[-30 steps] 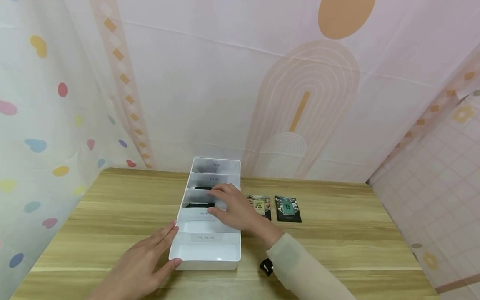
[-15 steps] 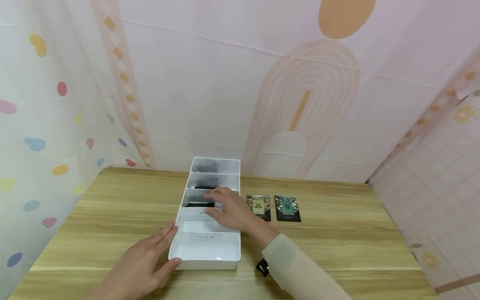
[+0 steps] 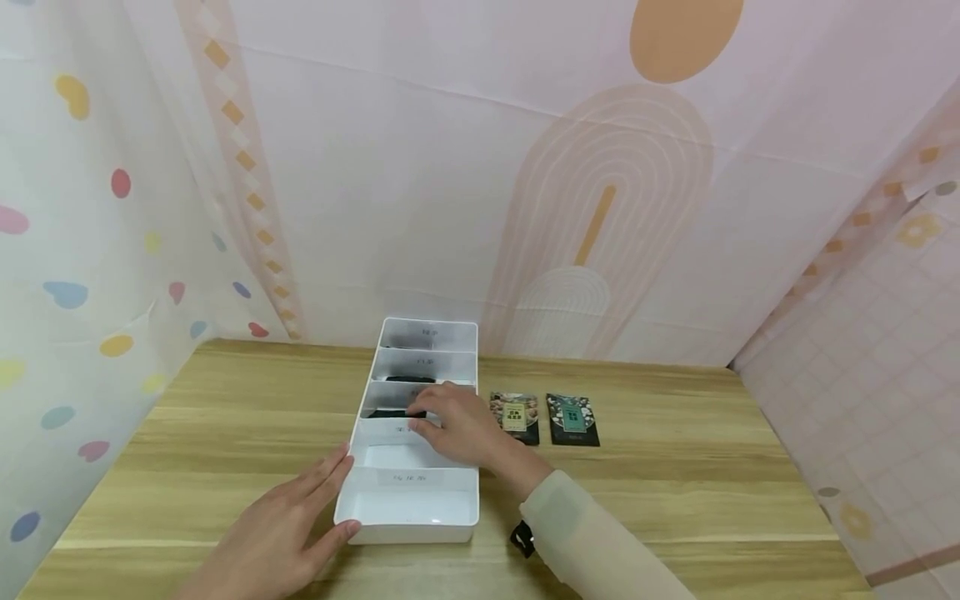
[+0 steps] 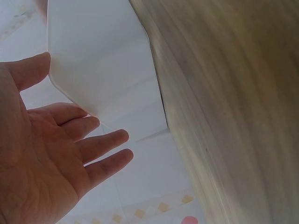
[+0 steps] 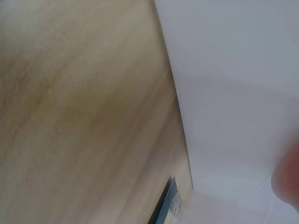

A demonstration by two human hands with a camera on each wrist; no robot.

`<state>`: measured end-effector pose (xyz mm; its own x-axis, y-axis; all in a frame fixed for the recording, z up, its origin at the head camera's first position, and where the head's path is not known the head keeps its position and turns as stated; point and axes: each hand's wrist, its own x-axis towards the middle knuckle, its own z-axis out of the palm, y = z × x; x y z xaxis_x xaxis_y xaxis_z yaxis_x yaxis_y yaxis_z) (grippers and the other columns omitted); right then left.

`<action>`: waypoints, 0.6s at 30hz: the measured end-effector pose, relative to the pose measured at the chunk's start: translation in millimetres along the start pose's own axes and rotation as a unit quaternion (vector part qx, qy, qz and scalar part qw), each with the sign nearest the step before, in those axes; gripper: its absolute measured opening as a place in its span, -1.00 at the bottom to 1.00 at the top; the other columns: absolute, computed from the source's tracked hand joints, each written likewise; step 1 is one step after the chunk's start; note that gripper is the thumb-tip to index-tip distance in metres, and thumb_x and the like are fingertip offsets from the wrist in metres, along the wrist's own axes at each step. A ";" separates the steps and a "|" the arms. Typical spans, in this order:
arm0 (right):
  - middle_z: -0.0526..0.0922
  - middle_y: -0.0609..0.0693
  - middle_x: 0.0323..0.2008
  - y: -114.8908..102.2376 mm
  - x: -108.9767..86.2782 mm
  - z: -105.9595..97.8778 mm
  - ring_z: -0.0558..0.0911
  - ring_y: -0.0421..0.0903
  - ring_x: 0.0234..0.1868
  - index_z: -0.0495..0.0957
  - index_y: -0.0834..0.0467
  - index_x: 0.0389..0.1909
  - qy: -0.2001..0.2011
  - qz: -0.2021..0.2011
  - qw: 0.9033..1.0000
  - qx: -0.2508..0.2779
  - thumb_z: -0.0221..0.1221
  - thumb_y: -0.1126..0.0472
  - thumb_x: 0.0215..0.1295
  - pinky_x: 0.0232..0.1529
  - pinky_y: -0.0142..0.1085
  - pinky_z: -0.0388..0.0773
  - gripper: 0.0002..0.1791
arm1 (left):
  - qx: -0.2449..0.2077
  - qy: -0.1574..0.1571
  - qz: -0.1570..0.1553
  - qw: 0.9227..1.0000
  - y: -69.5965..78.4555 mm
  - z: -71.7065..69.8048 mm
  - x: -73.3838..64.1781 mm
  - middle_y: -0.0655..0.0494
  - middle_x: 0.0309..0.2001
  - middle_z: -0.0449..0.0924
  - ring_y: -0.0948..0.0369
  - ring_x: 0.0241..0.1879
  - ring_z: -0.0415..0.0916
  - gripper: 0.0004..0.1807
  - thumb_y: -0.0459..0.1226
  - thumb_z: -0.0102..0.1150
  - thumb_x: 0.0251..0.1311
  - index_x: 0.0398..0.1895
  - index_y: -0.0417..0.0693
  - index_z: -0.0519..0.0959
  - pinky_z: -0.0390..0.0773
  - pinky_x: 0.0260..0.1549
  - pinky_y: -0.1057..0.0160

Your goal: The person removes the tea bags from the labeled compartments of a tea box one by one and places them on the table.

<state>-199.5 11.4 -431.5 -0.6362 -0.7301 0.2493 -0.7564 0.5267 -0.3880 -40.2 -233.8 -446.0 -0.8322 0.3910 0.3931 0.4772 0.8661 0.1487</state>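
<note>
White rectangular plastic box (image 3: 411,534), five compartments in row: lengthwise on wood-grain table (image 3: 712,500), far end near pale patterned curtain (image 3: 390,167). Left hand (image 3: 273,525): grip wide, fingers nearly straight against box's left wall, thumb at near-left corner. Right hand (image 3: 461,427): over middle compartment, fingers bent, fingertips at right end of thin black item (image 3: 388,413) inside; cannot tell whether grip pinches it. Right of box: flat dark packet with yellow label (image 3: 515,417), then flat dark packet with green label (image 3: 573,419), slightly apart.
</note>
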 end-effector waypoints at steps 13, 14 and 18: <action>0.78 -0.15 -0.10 -0.7 -0.2 1.2 0.69 -0.23 -0.04 0.80 0.04 -0.04 0.004 -0.009 1.000 -0.013 0.23 0.11 0.56 0.04 -0.36 0.59 -0.80 | 0.002 0.002 0.002 1.000 0.1 0.5 -0.3 -0.14 0.42 0.49 -0.04 0.20 0.63 -0.16 0.11 0.44 0.23 0.40 -0.29 0.50 0.69 0.01 -0.06; 0.78 -0.16 -0.10 -0.6 -0.3 1.3 0.69 -0.24 -0.05 0.80 0.04 -0.04 0.004 -0.006 1.000 -0.012 0.23 0.11 0.56 0.04 -0.37 0.58 -0.80 | 0.002 0.004 0.003 1.000 0.1 0.6 -0.3 -0.13 0.42 0.49 -0.03 0.20 0.63 -0.16 0.11 0.44 0.24 0.40 -0.29 0.50 0.69 0.01 -0.06; 0.77 -0.16 -0.10 -0.8 -1.0 1.3 0.68 -0.25 -0.06 0.79 0.03 -0.05 0.001 0.008 1.000 -0.003 0.23 0.11 0.55 0.03 -0.36 0.58 -0.81 | 0.003 0.007 0.005 1.000 0.1 1.1 -0.2 -0.13 0.42 0.49 -0.04 0.19 0.63 -0.15 0.12 0.43 0.24 0.40 -0.29 0.50 0.69 0.00 -0.06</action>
<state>-198.1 11.2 -432.7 -0.6483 -0.7208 0.2453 -0.7474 0.5410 -0.3856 -40.3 -233.4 -447.0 -0.8229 0.3958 0.4076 0.4842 0.8639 0.1387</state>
